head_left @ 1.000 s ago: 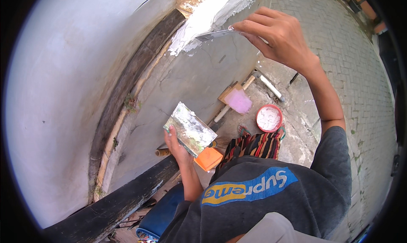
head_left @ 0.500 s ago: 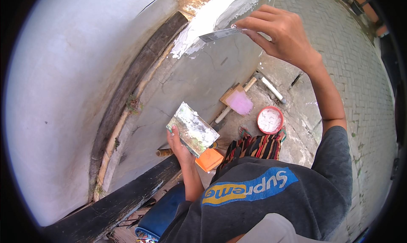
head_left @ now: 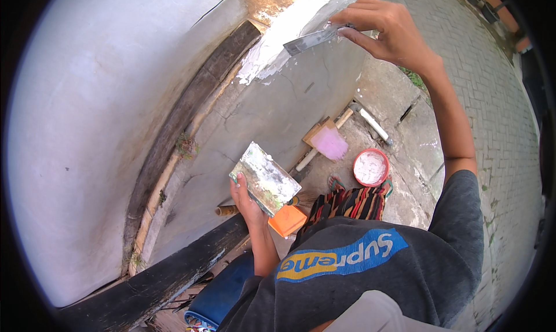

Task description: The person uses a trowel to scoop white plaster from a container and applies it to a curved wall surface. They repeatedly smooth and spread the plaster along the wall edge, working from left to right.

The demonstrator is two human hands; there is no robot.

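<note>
My right hand (head_left: pixel 389 30) is raised at the top, fingers pinched on a flat metal putty knife (head_left: pixel 310 42). Its blade lies against or just over a strip of wet white putty (head_left: pixel 278 39) along the upper edge of the grey wall (head_left: pixel 260 109); I cannot tell if it touches. Lower down, my left hand (head_left: pixel 248 203) grips a rectangular board (head_left: pixel 263 178) by its near left edge, thumb on top. White putty smears cover much of the board's face, with greenish-brown patches showing through.
A red bowl of white putty (head_left: pixel 370 167) stands on the concrete by my feet. Near it lie a pink-smeared board (head_left: pixel 329 142) and a white pipe (head_left: pixel 373 126). An orange container (head_left: pixel 287 219) sits below the board. A dark beam (head_left: pixel 156 274) crosses at lower left.
My right hand has shifted slightly up and to the right with the putty knife, and more of the blade's face shows. My left hand keeps the board nearly still.
</note>
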